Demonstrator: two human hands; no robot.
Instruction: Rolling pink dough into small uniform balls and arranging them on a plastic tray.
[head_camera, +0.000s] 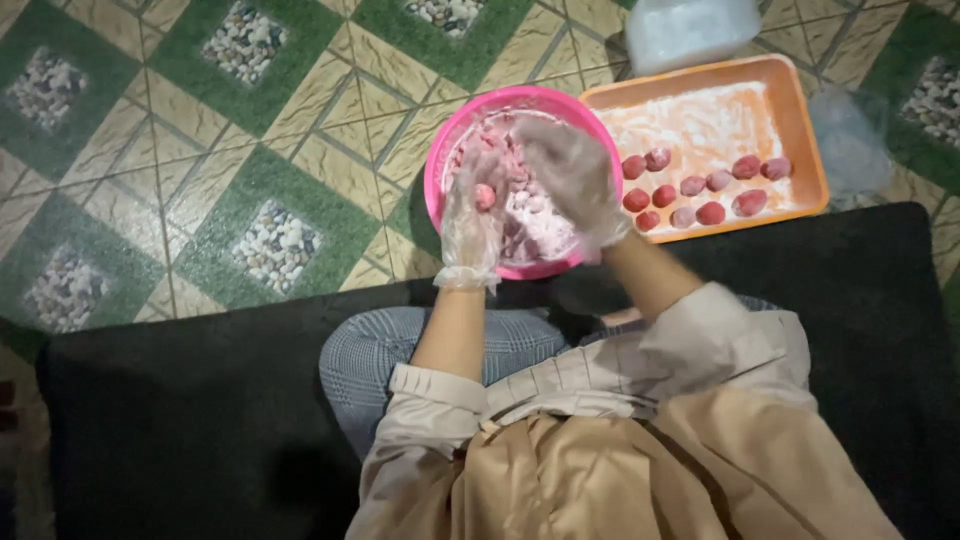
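Clear plastic gloves cover the left hand (472, 205) and right hand (575, 180); beige rolled sleeves, grey checked trousers.

My fingers (480, 195) crowd the pink bowl (437, 165); the orange tray (800, 130) hems my right, while open tiled floor (150, 150) lies free to my left.

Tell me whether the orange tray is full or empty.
Partly filled: about ten pink balls sit along the near side of the orange tray; the rest holds only white flour.
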